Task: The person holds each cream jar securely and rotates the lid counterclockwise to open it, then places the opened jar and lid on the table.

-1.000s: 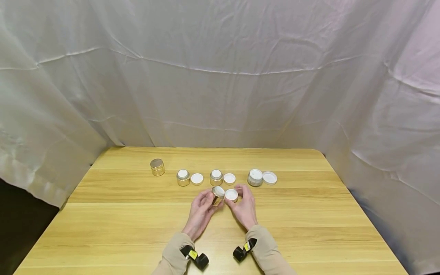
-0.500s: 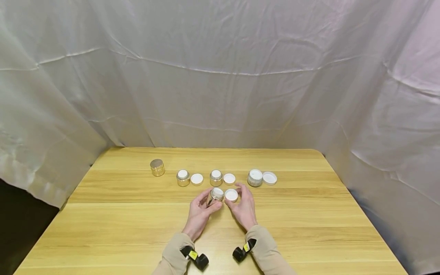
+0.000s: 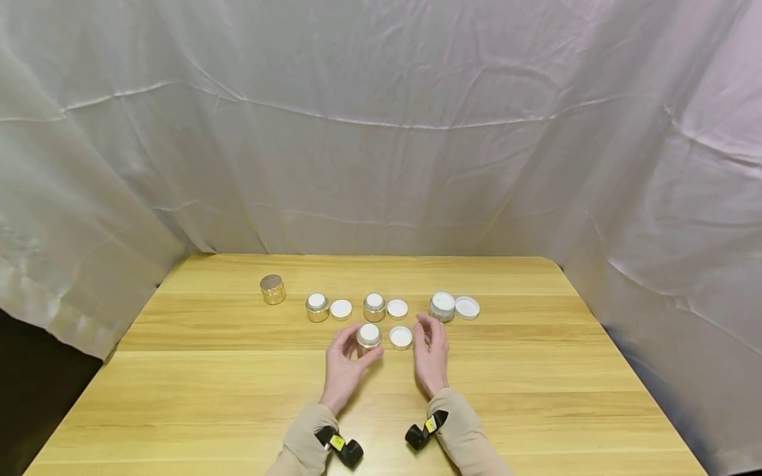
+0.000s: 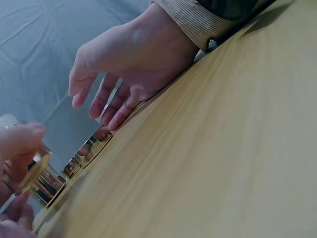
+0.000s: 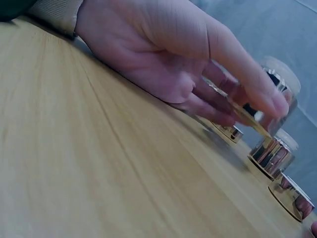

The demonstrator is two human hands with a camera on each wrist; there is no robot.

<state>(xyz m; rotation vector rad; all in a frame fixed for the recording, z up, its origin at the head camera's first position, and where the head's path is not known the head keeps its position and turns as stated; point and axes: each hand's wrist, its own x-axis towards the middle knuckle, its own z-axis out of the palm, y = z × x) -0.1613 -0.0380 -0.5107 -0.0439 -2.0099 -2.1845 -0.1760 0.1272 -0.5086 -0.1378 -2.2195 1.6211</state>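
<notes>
Fingers (image 3: pixel 346 336) of L hand (image 3: pixel 342 373) grip jar (image 3: pixel 369 336); prob. lifted

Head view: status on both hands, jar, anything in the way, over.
Left hand grips jar; right hand empty. Lid between jar and right hand. Another jar close beyond.

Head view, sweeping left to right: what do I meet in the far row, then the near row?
Far: lidded gold jar, first white-topped jar, first loose lid, second white-topped jar, second loose lid, third white-topped jar, third loose lid. Near: held jar, near lid, right hand.
</notes>
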